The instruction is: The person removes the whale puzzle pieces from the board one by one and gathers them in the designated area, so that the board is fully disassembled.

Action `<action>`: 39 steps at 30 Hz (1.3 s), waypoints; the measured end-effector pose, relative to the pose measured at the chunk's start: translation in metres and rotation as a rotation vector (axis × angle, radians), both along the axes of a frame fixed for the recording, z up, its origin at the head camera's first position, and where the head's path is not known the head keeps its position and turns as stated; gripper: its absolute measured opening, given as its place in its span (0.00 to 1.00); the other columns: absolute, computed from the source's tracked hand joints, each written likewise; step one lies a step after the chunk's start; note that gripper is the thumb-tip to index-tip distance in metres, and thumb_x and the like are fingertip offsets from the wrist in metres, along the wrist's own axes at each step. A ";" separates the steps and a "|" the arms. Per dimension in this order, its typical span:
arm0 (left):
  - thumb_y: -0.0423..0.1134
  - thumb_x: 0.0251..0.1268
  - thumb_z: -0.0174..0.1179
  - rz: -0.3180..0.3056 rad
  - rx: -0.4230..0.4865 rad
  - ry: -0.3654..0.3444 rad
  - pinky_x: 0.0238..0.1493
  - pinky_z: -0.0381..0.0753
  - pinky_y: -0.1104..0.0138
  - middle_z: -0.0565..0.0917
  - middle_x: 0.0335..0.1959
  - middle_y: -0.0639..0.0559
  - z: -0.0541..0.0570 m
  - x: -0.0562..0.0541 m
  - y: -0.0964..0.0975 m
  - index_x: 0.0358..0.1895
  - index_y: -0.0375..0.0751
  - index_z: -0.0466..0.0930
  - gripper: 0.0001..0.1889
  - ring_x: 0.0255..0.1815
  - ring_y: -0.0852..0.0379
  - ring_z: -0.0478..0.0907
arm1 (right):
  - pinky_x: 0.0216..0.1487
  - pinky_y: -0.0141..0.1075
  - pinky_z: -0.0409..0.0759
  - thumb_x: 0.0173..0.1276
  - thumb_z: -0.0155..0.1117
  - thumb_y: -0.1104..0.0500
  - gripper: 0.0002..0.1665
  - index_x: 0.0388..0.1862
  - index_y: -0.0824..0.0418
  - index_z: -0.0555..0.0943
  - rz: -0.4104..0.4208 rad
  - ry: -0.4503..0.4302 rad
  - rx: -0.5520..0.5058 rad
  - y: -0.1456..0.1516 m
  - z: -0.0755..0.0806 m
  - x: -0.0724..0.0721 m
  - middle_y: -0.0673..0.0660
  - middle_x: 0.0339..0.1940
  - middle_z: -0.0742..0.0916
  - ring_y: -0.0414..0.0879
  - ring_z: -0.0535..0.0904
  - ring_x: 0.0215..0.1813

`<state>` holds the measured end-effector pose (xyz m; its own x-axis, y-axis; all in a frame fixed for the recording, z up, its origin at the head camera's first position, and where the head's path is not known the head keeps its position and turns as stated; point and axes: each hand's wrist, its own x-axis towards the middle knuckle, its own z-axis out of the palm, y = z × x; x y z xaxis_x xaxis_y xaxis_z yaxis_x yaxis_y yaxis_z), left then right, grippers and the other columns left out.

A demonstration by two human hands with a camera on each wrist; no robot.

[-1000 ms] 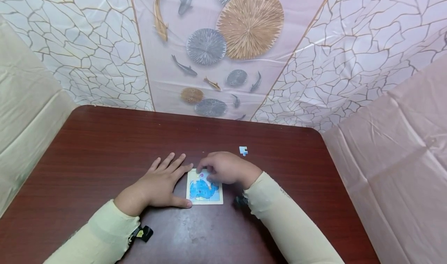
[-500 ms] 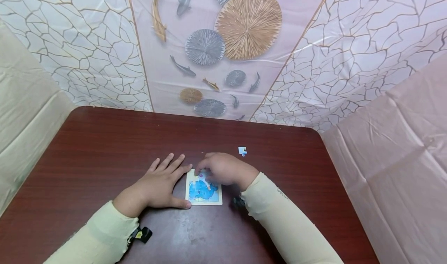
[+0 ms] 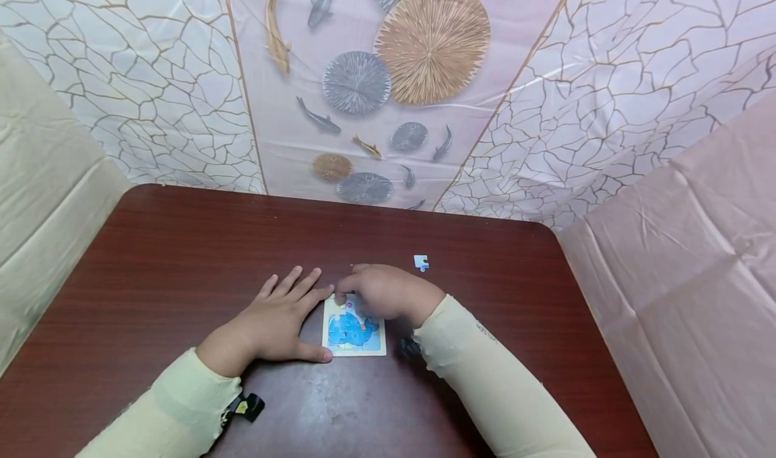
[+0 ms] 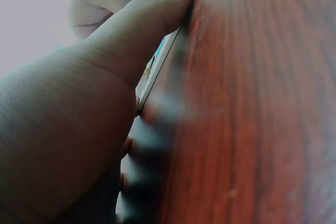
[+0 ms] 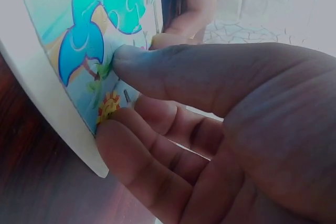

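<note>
A small square jigsaw puzzle [image 3: 354, 337] lies on the brown table, with a blue animal picture inside a pale frame. My left hand [image 3: 269, 323] rests flat with fingers spread at its left side; index fingertip and thumb touch the frame's left corners. In the left wrist view the left thumb [image 4: 152, 17] presses along the frame edge. My right hand [image 3: 388, 293] is over the puzzle's upper part, fingers bent down. In the right wrist view its thumb [image 5: 142, 66] and curled fingers touch the picture near a yellow flower [image 5: 109, 106]; I cannot tell whether they pinch a piece.
One loose light-blue jigsaw piece [image 3: 421, 263] lies on the table [image 3: 200, 256] beyond the right hand. Patterned cloth walls [image 3: 358, 135] stand behind and along both sides of the table. A black wrist strap [image 3: 245, 406] shows at the left sleeve.
The right hand has shifted slightly to the left over the puzzle's upper edge. The left hand, the puzzle and the loose piece stay where they were.
</note>
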<state>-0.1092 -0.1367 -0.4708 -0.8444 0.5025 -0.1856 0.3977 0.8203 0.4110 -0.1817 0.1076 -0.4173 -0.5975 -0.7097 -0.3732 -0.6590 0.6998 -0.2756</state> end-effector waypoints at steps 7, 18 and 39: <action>0.85 0.58 0.69 0.002 -0.001 0.006 0.89 0.44 0.25 0.50 0.97 0.45 0.000 0.000 0.001 0.92 0.58 0.61 0.63 0.97 0.31 0.42 | 0.85 0.53 0.76 0.79 0.67 0.67 0.21 0.61 0.44 0.88 0.012 0.018 -0.010 0.000 -0.002 0.002 0.49 0.71 0.89 0.57 0.71 0.89; 0.85 0.58 0.69 0.006 -0.001 -0.011 0.89 0.43 0.25 0.50 0.97 0.45 0.002 0.000 0.000 0.92 0.58 0.61 0.63 0.97 0.31 0.41 | 0.77 0.54 0.84 0.79 0.68 0.65 0.20 0.59 0.41 0.87 -0.013 0.055 -0.043 0.004 -0.004 0.010 0.52 0.67 0.90 0.57 0.80 0.80; 0.86 0.58 0.68 0.002 0.004 -0.012 0.89 0.43 0.25 0.49 0.97 0.45 0.001 0.001 0.001 0.92 0.58 0.60 0.63 0.97 0.31 0.41 | 0.38 0.38 0.85 0.79 0.68 0.64 0.21 0.60 0.38 0.83 0.074 0.239 -0.052 0.012 -0.013 0.028 0.52 0.56 0.88 0.45 0.84 0.39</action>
<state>-0.1084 -0.1354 -0.4699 -0.8435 0.5011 -0.1936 0.3909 0.8197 0.4187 -0.1542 0.1197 -0.4306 -0.6104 -0.7690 -0.1899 -0.7583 0.6366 -0.1402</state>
